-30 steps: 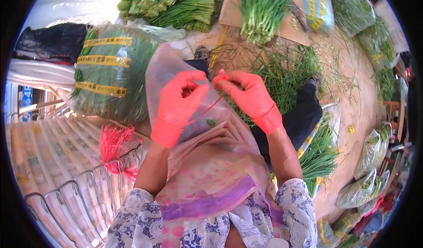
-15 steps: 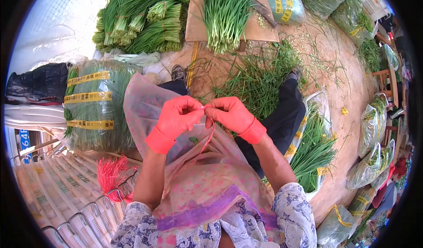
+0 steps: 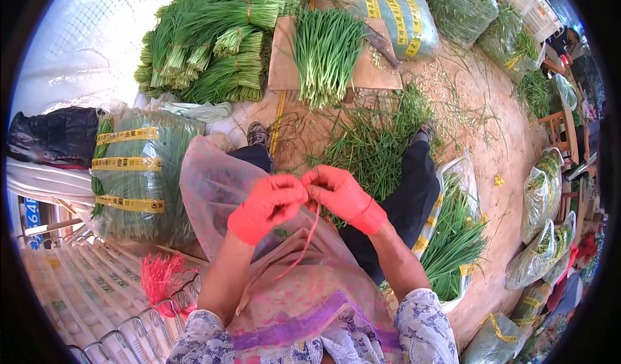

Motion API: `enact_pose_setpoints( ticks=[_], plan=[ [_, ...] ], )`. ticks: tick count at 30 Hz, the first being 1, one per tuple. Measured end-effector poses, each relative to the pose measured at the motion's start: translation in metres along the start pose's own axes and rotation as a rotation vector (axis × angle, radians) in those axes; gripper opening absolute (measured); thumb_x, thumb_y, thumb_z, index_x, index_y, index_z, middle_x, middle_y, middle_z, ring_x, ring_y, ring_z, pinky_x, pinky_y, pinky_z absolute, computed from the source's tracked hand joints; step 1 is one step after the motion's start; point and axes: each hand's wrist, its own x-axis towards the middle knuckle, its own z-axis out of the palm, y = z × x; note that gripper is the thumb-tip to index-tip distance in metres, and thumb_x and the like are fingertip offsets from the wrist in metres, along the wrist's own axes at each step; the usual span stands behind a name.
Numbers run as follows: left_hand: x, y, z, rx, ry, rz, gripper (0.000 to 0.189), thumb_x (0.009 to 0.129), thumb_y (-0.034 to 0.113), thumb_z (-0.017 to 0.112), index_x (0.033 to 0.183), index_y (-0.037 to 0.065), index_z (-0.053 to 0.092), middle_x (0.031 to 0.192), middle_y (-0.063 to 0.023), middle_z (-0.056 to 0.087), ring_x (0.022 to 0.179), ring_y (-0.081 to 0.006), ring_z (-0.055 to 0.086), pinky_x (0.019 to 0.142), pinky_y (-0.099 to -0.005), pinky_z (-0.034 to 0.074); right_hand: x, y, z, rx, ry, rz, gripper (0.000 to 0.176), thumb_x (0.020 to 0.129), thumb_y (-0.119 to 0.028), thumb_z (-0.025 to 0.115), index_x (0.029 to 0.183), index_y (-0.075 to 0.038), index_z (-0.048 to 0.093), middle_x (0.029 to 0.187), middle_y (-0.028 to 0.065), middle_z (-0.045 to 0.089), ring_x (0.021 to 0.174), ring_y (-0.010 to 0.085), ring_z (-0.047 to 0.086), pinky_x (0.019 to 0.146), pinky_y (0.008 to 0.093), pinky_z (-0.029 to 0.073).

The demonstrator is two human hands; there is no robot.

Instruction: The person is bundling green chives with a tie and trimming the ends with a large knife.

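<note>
My left hand point(image 3: 264, 203) and my right hand point(image 3: 341, 197), both in red-orange gloves, meet above my lap with fingertips pinched together. Between them they grip a thin red string point(image 3: 308, 242), whose loose length curves down over the apron. The exact hold at the fingertips is too small to make out. Beneath my hands spreads a translucent apron point(image 3: 284, 299) with pink dots and a purple band. A loose bunch of green chives point(image 3: 326, 57) lies beyond them on a brown board point(image 3: 281, 66).
Tied chive bundles point(image 3: 220, 47) are stacked at the upper left. A taped, wrapped bale point(image 3: 145, 183) stands at left, above a rack point(image 3: 84, 286) with a red string bunch point(image 3: 162, 280). Trimmings point(image 3: 381, 150) litter the floor between my feet. An open bag of chives point(image 3: 453, 235) sits at right.
The view has tilted, so the board and chives appear lower. My hands stay together at the string; the left has turned a little, and the string's tail now hangs in a wider curve.
</note>
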Motion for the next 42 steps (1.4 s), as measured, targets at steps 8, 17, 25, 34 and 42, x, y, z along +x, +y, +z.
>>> enact_pose_setpoints(
  ticks=[8, 17, 25, 34, 42],
  plan=[
    [0.031, -0.008, -0.020, 0.108, -0.052, -0.050, 0.015, 0.091, 0.016, 0.063, 0.091, 0.001, 0.065, 0.070, -0.0075, 0.066, 0.052, -0.0150, 0.061, 0.045, -0.0253, 0.047, 0.007, -0.001, -0.043, -0.111, -0.386, 0.455, 0.020, 0.095, -0.013, 0.058, 0.107, 0.001, 0.063, 0.089, 0.0038, 0.066, 0.078, 0.0114, 0.063, 0.072, 0.0274, 0.052],
    [0.183, 0.055, -0.017, 0.295, 0.065, 0.364, 0.014, 0.092, 0.015, 0.063, 0.097, 0.001, 0.065, 0.088, -0.0059, 0.069, 0.078, -0.0125, 0.064, 0.072, -0.0275, 0.051, 0.126, -0.043, -0.211, -1.742, 0.253, -0.290, 0.012, 0.086, -0.018, 0.054, 0.089, -0.009, 0.061, 0.080, 0.0130, 0.064, 0.076, 0.0354, 0.063, 0.067, 0.0478, 0.050],
    [0.339, 0.116, -0.100, 0.571, 0.399, 0.872, 0.009, 0.089, 0.013, 0.066, 0.091, 0.005, 0.070, 0.128, -0.0115, 0.057, 0.122, -0.0212, 0.050, 0.104, -0.0346, 0.037, 0.259, -0.018, -0.289, -1.612, 0.514, -0.081, 0.022, 0.096, -0.024, 0.046, 0.095, -0.007, 0.060, 0.081, 0.0197, 0.065, 0.075, 0.0412, 0.063, 0.066, 0.0512, 0.050],
    [0.395, 0.067, -0.094, 0.113, 0.490, 0.532, 0.007, 0.089, 0.010, 0.067, 0.093, 0.004, 0.068, 0.091, -0.0003, 0.064, 0.093, -0.0110, 0.057, 0.082, -0.0257, 0.044, 0.299, 0.025, -0.281, -1.199, 0.753, -0.174, 0.027, 0.094, -0.024, 0.047, 0.090, -0.001, 0.062, 0.084, 0.0270, 0.064, 0.080, 0.0469, 0.061, 0.071, 0.0547, 0.048],
    [0.370, 0.028, -0.072, 0.079, 0.478, 0.524, 0.008, 0.088, 0.010, 0.068, 0.095, 0.005, 0.067, 0.088, 0.0032, 0.062, 0.082, -0.0074, 0.055, 0.076, -0.0230, 0.045, 0.259, 0.037, -0.265, -1.138, 0.715, -0.119, 0.023, 0.093, -0.020, 0.048, 0.091, -0.001, 0.062, 0.089, 0.0273, 0.064, 0.086, 0.0467, 0.060, 0.074, 0.0537, 0.048]
  ],
)
